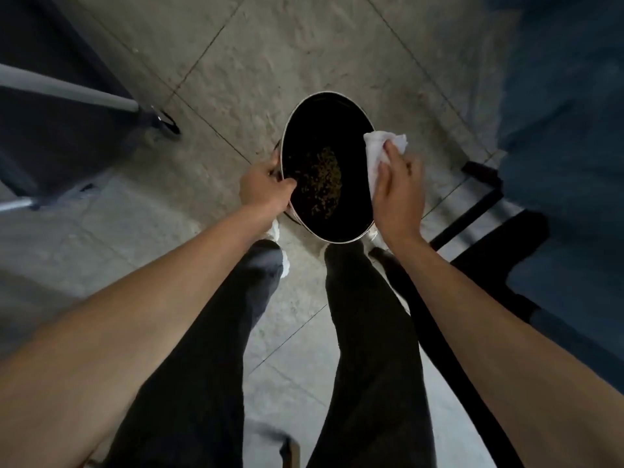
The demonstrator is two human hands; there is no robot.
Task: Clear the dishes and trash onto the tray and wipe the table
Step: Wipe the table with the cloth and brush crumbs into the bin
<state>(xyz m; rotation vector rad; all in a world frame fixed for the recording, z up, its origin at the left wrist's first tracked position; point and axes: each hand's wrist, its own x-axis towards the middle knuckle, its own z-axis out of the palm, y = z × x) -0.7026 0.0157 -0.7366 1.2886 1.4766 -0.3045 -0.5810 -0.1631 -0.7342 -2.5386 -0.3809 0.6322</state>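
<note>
A round black tray (304, 130) with a pale rim is held low over the floor, tilted, with a patch of small brownish crumbs (322, 182) on its dark surface. My left hand (265, 187) grips the tray's left rim. My right hand (396, 194) rests at the tray's right rim, closed on a crumpled white cloth (378, 146) that lies against the edge. My dark trouser legs and white shoes show below the tray.
Grey tiled floor (270, 55) lies all around. A dark chair with grey metal legs (67, 92) stands at the left. A black frame (472, 204) and a blue-covered surface (567, 130) are at the right.
</note>
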